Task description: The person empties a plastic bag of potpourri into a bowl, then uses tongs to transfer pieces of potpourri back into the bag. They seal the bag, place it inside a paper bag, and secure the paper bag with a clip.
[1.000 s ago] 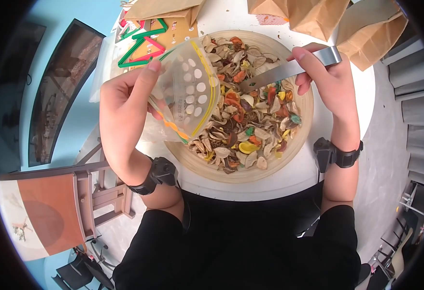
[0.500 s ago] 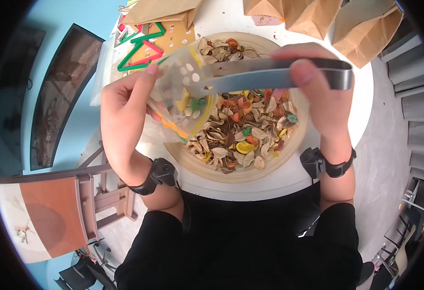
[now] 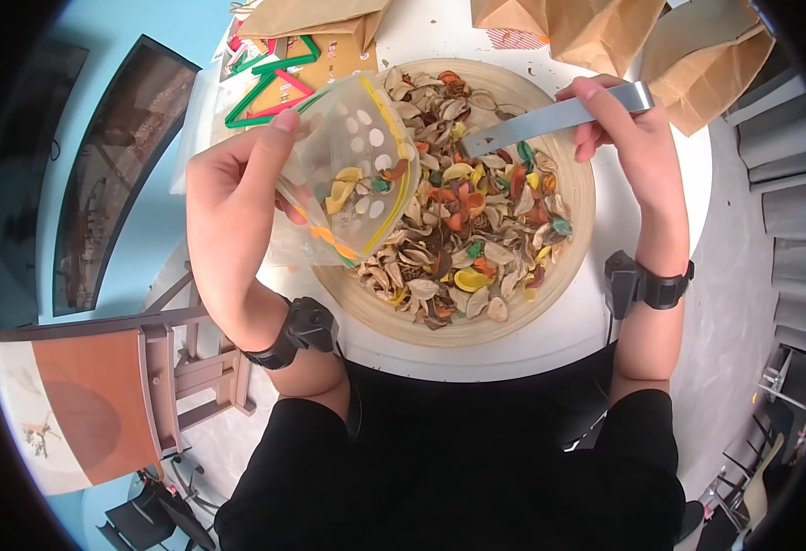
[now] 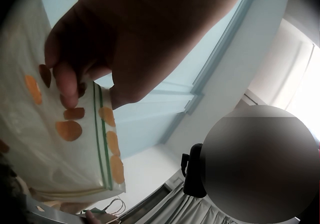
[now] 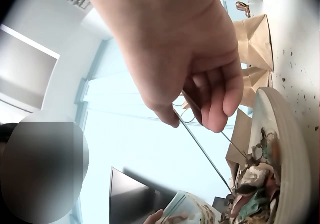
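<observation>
My left hand [image 3: 233, 197] pinches the edge of a clear zip bag [image 3: 334, 142] with white dots and a yellow seal line, its mouth turned toward the bowl. Inside the bag lie yellow, green and orange dried pieces [image 3: 341, 191]. My right hand [image 3: 637, 151] holds metal tongs [image 3: 550, 121] near their bent end, the tips down at the dried petals. A round wooden bowl [image 3: 585, 197] holds this potpourri [image 3: 486, 220], mostly beige with orange, yellow and green bits. In the right wrist view, both arms of the tongs reach down to the petals, slightly apart.
Several brown paper bags [image 3: 706, 69] stand at the back right of the white table [image 3: 440, 367]. Green and pink sealing clips [image 3: 265, 99] lie at the back left near another paper bag [image 3: 316, 20]. Small crumbs are scattered behind the bowl.
My right hand brought the tongs left to the zip bag's mouth, then back right to the bowl. Yellow, green and orange pieces now show inside the bag. My left hand has barely moved.
</observation>
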{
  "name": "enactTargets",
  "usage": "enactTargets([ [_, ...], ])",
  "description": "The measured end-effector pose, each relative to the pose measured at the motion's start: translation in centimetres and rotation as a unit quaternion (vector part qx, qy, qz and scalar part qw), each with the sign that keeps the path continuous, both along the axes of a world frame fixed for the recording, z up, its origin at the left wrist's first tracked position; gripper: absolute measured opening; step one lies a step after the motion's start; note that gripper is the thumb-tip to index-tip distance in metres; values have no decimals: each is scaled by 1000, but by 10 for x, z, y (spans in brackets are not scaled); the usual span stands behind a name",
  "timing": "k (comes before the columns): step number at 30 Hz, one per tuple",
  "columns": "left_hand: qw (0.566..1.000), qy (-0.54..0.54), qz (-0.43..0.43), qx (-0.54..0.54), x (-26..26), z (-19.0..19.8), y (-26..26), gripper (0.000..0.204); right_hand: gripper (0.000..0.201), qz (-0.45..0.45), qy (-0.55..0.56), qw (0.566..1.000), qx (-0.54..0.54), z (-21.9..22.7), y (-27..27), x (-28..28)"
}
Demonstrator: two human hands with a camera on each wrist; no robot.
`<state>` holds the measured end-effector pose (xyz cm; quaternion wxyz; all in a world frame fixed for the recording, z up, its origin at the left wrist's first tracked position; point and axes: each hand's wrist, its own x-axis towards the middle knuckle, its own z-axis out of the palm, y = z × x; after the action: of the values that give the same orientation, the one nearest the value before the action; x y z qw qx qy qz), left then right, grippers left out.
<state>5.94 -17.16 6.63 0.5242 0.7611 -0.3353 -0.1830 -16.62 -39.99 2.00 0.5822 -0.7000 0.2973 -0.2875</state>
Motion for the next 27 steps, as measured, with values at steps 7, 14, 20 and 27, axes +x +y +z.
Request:
enactTargets([
  [7, 1000, 6, -9, 2, 2, -3, 0, 35, 24, 38, -9, 999, -4, -1, 9, 3],
  [14, 1000, 9, -10, 7, 0, -2, -1, 35, 23, -10, -162, 987, -15, 8, 15, -2],
  [20, 1000, 12, -17, 8, 3, -3, 1, 32, 27, 39, -192, 980, -40, 20, 58, 13],
  [27, 976, -93, 143, -134, 14, 10, 21, 27, 32, -29, -156, 987, -24, 13, 21, 5],
])
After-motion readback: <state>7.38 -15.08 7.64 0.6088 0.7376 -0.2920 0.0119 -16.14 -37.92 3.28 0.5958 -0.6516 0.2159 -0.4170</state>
